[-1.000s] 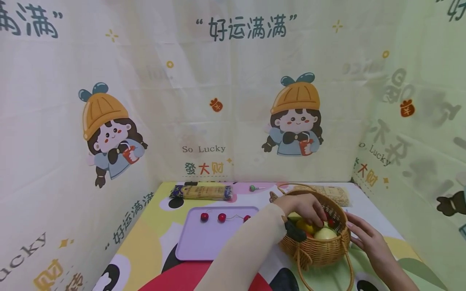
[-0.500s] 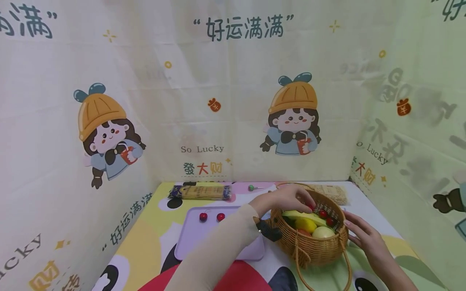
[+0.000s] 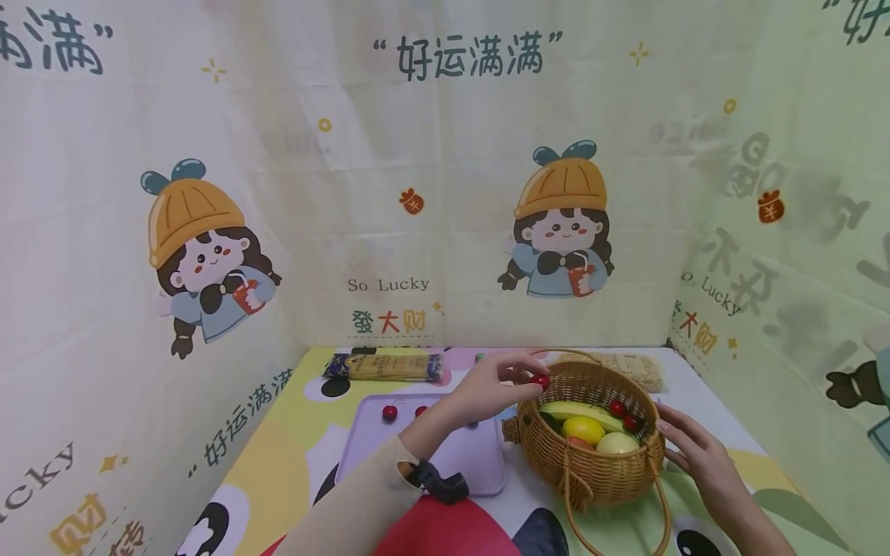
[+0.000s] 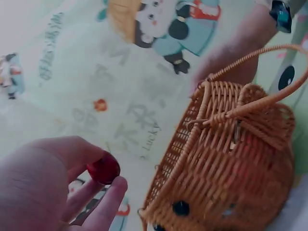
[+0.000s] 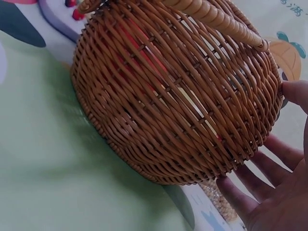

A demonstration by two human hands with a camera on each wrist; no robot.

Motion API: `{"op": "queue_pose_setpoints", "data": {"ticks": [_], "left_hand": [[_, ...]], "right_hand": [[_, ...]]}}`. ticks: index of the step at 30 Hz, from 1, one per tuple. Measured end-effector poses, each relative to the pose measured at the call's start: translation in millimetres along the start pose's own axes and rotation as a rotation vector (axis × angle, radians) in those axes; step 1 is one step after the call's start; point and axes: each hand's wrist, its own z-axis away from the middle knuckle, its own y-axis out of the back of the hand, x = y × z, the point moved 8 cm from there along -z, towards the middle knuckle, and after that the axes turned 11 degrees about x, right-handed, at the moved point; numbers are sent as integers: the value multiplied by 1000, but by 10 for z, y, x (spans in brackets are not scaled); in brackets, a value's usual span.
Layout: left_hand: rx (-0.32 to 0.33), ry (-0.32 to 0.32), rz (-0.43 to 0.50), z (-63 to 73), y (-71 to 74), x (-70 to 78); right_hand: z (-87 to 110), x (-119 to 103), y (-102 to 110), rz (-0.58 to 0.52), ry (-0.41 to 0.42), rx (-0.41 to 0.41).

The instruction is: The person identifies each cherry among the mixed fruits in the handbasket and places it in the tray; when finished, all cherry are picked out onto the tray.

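Note:
My left hand [image 3: 490,386] pinches a dark red cherry [image 4: 104,168] between thumb and fingertips, at the left rim of the wicker basket [image 3: 605,479]. Inside the basket lie a banana [image 3: 587,414], a yellow lemon [image 3: 582,430], a pale round fruit [image 3: 617,443], a reddish fruit and two cherries [image 3: 616,408]. Fingers of my right hand [image 3: 702,448] touch the basket's right side, thumb near the rim, as the right wrist view shows. Left of the basket is a lilac tray [image 3: 389,455] with cherries [image 3: 389,413] on it, one mostly hidden by my left wrist.
Along the back of the table lie a long packet with dark blue ends [image 3: 384,367] and a clear bag of pale grains [image 3: 636,372], partly behind the basket. One rope handle [image 3: 669,513] hangs down the basket's front. Patterned cloth walls [image 3: 445,193] surround the table.
My left hand has come up out of the basket and moved left with the cherry, uncovering the fruit inside. The right hand keeps its place at the basket's side.

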Motion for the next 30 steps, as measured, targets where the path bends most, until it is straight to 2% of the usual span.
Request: {"op": "queue_pose_setpoints", "data": {"ticks": [5,7,12,16,20,25,30], "left_hand": [[118,93,117,384,338,-321],[154,111,130,523,430,-461],[214,90,93,798,524,-756],[246,79,71,947,494,-936],[240,71,39,1058,394,-1080],[209,40,-26,1158,260,-1190],[192,31,-35,1196,183,-1255]], "right_hand": [[-1,-10,-17,12,-11,-4],[-1,-15,-16,16,-10,-4],[-1,-19,8,-4,-8,4],[1,-15,18,-8,-7,5],[7,-19,18,-19,1,7],[22,-19,2,-36,7,5],[34,-17,-13,-49,14,7]]}}
